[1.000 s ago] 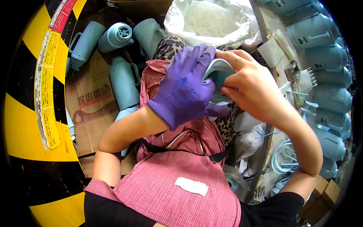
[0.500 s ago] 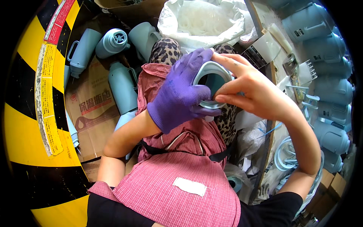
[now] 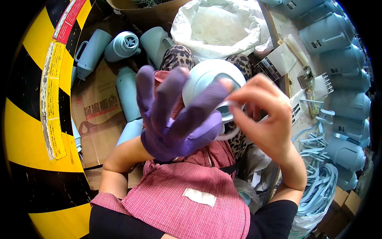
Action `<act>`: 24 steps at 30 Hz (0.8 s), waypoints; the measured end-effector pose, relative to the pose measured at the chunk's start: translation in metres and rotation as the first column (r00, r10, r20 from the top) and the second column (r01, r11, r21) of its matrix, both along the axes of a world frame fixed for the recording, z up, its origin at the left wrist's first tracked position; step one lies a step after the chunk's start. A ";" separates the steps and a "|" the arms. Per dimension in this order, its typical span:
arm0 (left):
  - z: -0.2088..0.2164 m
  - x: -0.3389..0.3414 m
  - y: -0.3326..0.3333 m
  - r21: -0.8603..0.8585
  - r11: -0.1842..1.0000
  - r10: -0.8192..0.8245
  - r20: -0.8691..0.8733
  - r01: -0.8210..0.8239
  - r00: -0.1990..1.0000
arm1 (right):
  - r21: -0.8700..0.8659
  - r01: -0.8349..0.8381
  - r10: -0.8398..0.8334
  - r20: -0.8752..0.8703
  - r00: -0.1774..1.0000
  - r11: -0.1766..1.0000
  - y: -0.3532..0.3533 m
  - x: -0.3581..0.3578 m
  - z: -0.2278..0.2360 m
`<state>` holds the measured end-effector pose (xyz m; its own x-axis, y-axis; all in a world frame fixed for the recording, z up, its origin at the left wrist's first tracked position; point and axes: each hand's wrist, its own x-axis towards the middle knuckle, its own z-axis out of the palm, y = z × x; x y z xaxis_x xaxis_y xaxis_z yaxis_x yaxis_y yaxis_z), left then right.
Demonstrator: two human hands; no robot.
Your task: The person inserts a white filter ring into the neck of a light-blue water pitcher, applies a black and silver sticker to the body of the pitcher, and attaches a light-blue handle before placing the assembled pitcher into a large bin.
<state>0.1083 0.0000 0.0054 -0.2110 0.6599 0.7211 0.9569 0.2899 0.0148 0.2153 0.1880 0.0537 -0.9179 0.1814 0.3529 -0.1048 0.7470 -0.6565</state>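
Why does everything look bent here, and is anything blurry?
In the head view, the wide fisheye lens bows the yellow-and-black striped panel and leaves dark corners; in that view, the gloved left hand and bare right hand have blurred fingers, the pink apron looks crisper, and the white sack is brightly lit.

Cardboard (image 3: 97, 137), seemingly flattened, lies beside a yellow-and-black striped panel (image 3: 22, 141).

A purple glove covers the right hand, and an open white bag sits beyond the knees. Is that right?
Not quite: the head view shows the purple glove on the left hand. The open white bag does sit beyond the knees.
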 end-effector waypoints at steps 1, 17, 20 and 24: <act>0.002 -0.005 -0.001 -0.011 0.997 -0.072 0.036 0.073 0.997 | 0.037 0.086 -0.087 0.002 0.996 0.996 0.001 0.000 -0.004; -0.032 -0.009 0.027 -0.138 0.980 -0.116 0.199 0.145 0.973 | -0.168 0.091 -0.073 0.111 0.991 0.982 0.012 -0.016 -0.023; -0.034 -0.002 0.030 -0.171 0.980 -0.061 0.239 0.104 0.969 | 0.221 -0.275 0.221 0.239 0.946 0.936 0.031 -0.007 -0.010; -0.019 -0.006 0.036 -0.223 0.968 -0.067 0.205 0.113 0.977 | 0.158 -0.363 0.289 0.359 0.888 0.918 0.045 -0.006 -0.020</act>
